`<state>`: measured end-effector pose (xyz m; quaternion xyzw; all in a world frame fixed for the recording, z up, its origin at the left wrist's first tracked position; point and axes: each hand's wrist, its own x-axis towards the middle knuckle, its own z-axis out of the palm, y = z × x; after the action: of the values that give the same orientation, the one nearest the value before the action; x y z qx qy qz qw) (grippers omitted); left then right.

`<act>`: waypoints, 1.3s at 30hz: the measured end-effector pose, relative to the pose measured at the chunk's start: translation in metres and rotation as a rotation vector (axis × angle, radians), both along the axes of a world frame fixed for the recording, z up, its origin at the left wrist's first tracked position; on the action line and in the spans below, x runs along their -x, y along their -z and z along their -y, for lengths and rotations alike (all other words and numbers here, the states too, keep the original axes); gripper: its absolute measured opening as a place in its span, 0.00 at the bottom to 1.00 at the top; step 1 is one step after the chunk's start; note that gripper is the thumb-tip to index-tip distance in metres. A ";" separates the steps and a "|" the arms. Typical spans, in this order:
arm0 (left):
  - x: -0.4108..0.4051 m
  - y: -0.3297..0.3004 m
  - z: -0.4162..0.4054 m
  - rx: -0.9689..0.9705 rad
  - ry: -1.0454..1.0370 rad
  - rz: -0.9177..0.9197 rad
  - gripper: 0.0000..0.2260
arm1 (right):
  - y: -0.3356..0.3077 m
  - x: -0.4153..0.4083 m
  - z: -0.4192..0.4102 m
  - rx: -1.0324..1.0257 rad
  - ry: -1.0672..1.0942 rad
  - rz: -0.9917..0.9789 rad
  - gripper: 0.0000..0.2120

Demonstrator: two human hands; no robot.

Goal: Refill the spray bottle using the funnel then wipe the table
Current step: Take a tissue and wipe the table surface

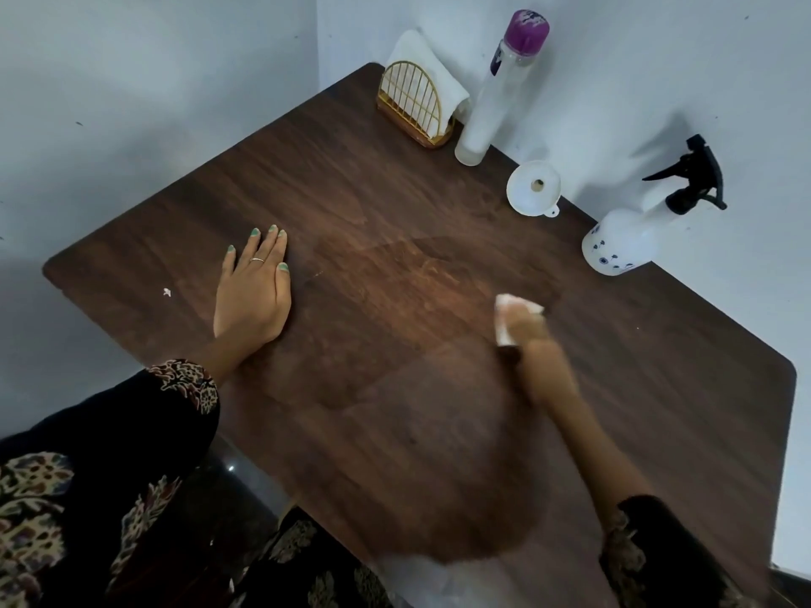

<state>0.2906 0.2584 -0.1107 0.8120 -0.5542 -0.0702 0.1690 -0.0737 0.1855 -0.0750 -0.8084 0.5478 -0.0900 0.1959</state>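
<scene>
Right hand (522, 329), blurred, grips a white tissue (504, 320) on the wet desk (395, 432); left hand (254, 291) lies flat, fingers straight. Spray bottle (623, 239) stands far right beside the funnel (533, 188); its blue print is unreadable.

You see a dark brown wood-grain table (395, 190), a white spray bottle (623, 239) with blue flowers and black trigger, a white funnel (522, 190), and a purple-capped bottle (496, 94).
</scene>
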 end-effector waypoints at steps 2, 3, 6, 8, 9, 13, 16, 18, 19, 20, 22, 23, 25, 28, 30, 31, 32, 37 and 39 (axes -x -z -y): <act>0.000 0.000 0.000 0.002 0.001 0.002 0.22 | 0.002 0.035 0.025 -0.050 0.227 -0.159 0.26; 0.001 0.000 0.000 0.004 0.000 0.004 0.22 | 0.006 0.042 0.029 -0.020 0.286 -0.220 0.30; 0.000 0.000 0.000 0.006 -0.001 0.000 0.22 | 0.023 0.013 0.009 0.123 0.257 -0.269 0.21; 0.000 0.002 0.000 0.004 0.004 0.010 0.23 | 0.016 -0.037 -0.029 0.165 0.218 -0.130 0.17; 0.000 0.002 0.000 0.001 0.005 0.016 0.23 | 0.017 -0.066 -0.056 0.179 0.171 0.005 0.18; 0.000 0.002 0.001 -0.008 0.001 0.014 0.25 | 0.040 -0.135 -0.161 0.174 -0.420 0.085 0.17; -0.001 0.002 0.001 -0.011 0.003 0.016 0.25 | 0.049 -0.117 -0.161 0.213 -0.620 0.023 0.18; -0.001 0.002 0.000 -0.012 0.003 0.015 0.24 | 0.028 -0.089 -0.132 0.030 -0.447 0.199 0.18; -0.001 0.002 0.001 -0.009 0.004 0.015 0.23 | 0.022 -0.068 -0.110 0.072 -0.294 0.178 0.17; -0.001 0.002 0.001 -0.005 0.005 0.012 0.22 | 0.016 -0.040 -0.090 0.078 -0.126 0.178 0.17; 0.000 0.001 0.000 0.001 0.002 0.009 0.22 | -0.003 0.012 -0.053 0.029 0.180 0.154 0.16; 0.001 0.001 0.000 0.002 0.002 0.010 0.22 | -0.004 0.036 -0.038 -0.004 0.298 0.103 0.19; 0.001 0.000 0.000 0.005 0.002 0.012 0.22 | 0.006 0.070 -0.020 -0.021 0.436 -0.122 0.32; 0.001 0.000 0.000 0.004 0.002 0.010 0.22 | 0.021 0.048 -0.028 0.079 0.565 -0.062 0.27; 0.001 0.000 0.001 0.003 0.001 0.011 0.22 | 0.032 0.001 -0.057 0.185 0.498 -0.010 0.14; 0.001 0.001 0.001 0.003 0.002 0.010 0.22 | 0.039 -0.024 -0.078 0.228 0.400 -0.024 0.12; 0.001 0.000 0.001 0.005 0.001 0.009 0.22 | 0.048 -0.051 -0.101 0.242 0.291 -0.015 0.13; 0.000 0.002 0.000 0.017 0.006 0.010 0.21 | 0.058 -0.139 -0.192 0.225 -0.284 0.100 0.18; 0.000 0.002 0.001 0.021 0.006 0.005 0.21 | 0.049 -0.131 -0.182 0.249 -0.366 0.096 0.18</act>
<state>0.2903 0.2579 -0.1125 0.8087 -0.5578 -0.0628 0.1757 0.0570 0.3678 -0.1235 -0.9070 0.3666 -0.1582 0.1337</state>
